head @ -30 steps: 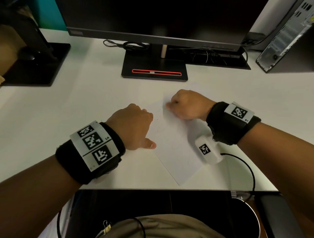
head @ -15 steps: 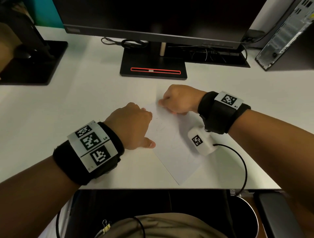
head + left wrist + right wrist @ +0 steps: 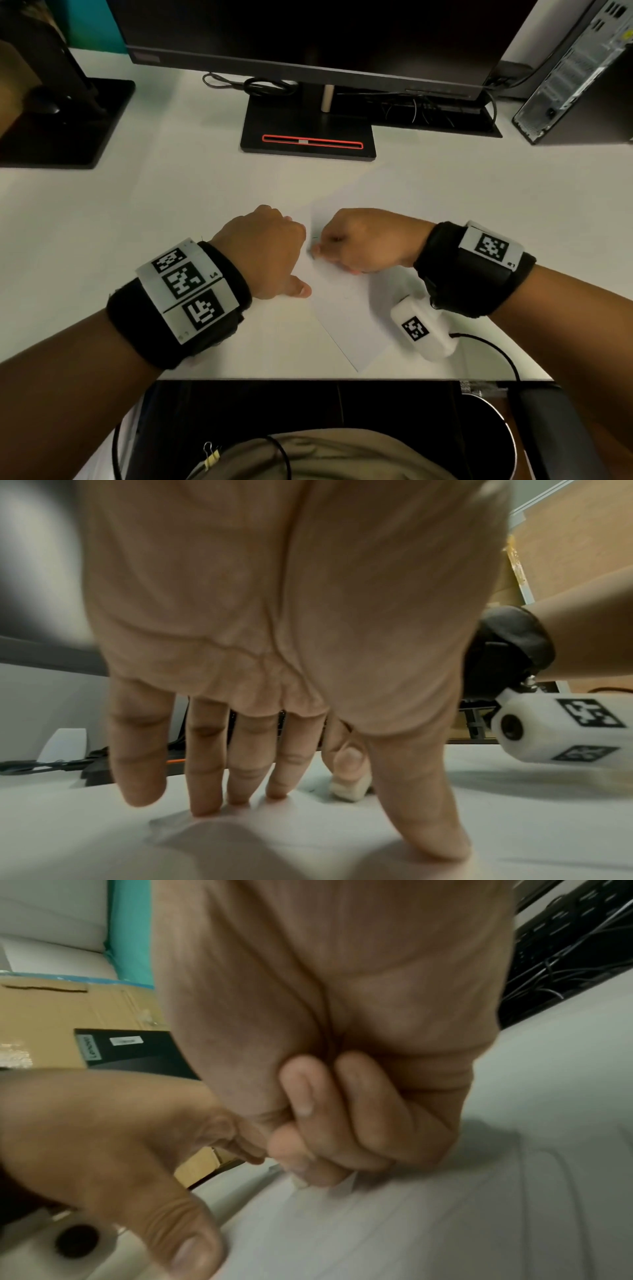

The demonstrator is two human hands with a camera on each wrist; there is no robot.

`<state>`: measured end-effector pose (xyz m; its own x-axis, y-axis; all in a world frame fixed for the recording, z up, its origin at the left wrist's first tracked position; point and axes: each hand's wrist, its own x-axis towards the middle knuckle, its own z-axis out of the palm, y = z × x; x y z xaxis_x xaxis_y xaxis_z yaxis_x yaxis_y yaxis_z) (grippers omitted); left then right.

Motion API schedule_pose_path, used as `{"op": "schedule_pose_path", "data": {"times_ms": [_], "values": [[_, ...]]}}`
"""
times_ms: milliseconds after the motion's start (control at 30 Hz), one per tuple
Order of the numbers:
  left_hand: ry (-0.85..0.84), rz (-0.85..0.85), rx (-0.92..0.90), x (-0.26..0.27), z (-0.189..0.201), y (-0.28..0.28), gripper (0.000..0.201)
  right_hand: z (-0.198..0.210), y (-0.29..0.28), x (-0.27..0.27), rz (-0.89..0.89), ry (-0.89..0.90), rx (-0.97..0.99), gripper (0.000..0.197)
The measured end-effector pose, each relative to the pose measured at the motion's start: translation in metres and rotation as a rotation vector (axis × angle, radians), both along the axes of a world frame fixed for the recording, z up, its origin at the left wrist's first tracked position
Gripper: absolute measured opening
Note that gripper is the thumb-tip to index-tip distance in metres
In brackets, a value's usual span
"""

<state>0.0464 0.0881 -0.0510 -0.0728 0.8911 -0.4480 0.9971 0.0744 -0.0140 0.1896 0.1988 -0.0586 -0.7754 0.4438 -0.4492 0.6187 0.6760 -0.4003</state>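
Starting at the left of the head view, the left hand [image 3: 263,255] rests on the left edge of the sheet of paper [image 3: 356,325], with the thumb lying along that edge. The left wrist view shows its fingers [image 3: 205,764] straight and spread, their tips pressing down and holding nothing. I read that as a clamp, so the sheet cannot slide or crease on the white desk [image 3: 137,222].

The sheet lies skewed at the centre of the frame, with one corner pointing toward the desk's near edge. Just right of centre, the right hand [image 3: 366,241] is curled tight. Its thumb and forefinger pinch a small white eraser [image 3: 351,791] down on the paper, close by the left fingertips. There may be faint marks beside it, but the blur leaves me unsure. I judge that rubbing-out is the work in hand, so the two hands sit close together to steady the spot. At the upper right, a computer tower [image 3: 582,68] stands well apart.
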Motion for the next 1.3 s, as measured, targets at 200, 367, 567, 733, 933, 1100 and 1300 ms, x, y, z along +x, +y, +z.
{"op": "schedule_pose_path", "data": {"times_ms": [200,367,567,733,933,1100,1300], "values": [[-0.004,0.004,0.002,0.000,0.000,-0.001,0.068,0.005,-0.005,-0.001,0.019,0.038,0.068,0.049],[0.001,-0.005,0.015,0.001,-0.001,0.001,0.066,0.004,-0.005,-0.001,0.009,0.034,0.035,0.051],[-0.004,0.002,0.017,0.000,-0.001,-0.001,0.069,0.003,-0.014,-0.001,0.102,-0.004,0.041,0.050],[0.009,0.008,0.003,0.002,0.000,-0.002,0.076,0.005,-0.002,0.005,0.013,0.027,0.089,0.050],[-0.013,0.011,0.005,0.002,0.001,-0.001,0.074,0.004,0.007,0.013,-0.003,-0.001,0.047,0.052],[-0.015,0.025,0.001,0.001,0.000,-0.002,0.075,0.003,-0.007,0.014,0.044,0.017,0.074,0.048],[-0.005,0.016,-0.008,0.003,0.002,-0.002,0.071,0.006,0.019,0.016,-0.071,0.004,0.079,0.051]]}}
